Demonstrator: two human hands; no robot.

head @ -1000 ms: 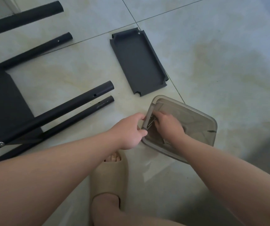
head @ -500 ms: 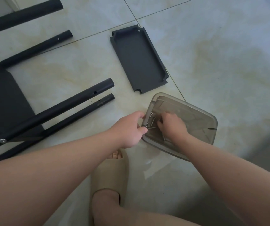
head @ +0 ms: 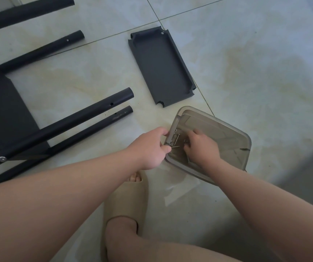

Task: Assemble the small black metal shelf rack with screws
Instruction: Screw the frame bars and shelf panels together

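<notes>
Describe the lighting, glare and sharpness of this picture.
Head view: soft, even light with no hard shadows; same view, a faint pale sheen on the floor tiles; same view, the screws in the smoky container look small and slightly blurred.

Screws (head: pixel 176 139) in tub (head: pixel 224 133) — shelf (head: pixel 161 67) behind

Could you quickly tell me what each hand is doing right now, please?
Left hand: gripping the tray rim.
Right hand: among the screws, grasp unclear.
</notes>
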